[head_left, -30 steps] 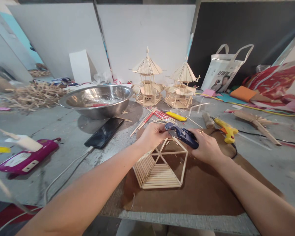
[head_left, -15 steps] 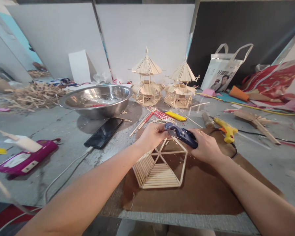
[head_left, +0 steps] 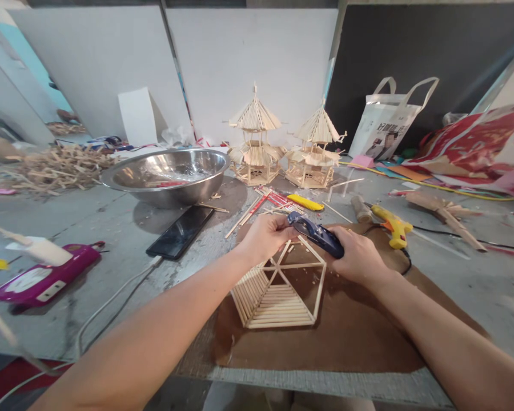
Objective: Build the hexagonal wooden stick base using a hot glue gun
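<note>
My right hand [head_left: 356, 254] is wrapped round the dark blue handles of a hand cutter [head_left: 319, 235], its jaw end pointing left. At that jaw end my left hand [head_left: 265, 235] has thumb and fingers pinched together; whatever lies between them is too small or hidden to make out. Below both hands a hexagonal frame of wooden sticks [head_left: 282, 305] lies on a brown board [head_left: 342, 342]. Its front and left sections are filled with rows of sticks, while the right ones show only the bare frame. Small stick offcuts lie within the far part of the frame.
Two stick pagodas [head_left: 256, 142] stand behind, beside a steel bowl [head_left: 167, 194]. Loose sticks and a yellow utility knife [head_left: 305, 202] lie before them. A yellow glue gun [head_left: 393, 225] is at right; a phone [head_left: 180, 231] and purple power strip [head_left: 47, 279], both with cables, at left.
The cutter's handles have come closer together in my right hand. My left hand stays at its jaw end. At the back right, the orange paper now lies flatter.
</note>
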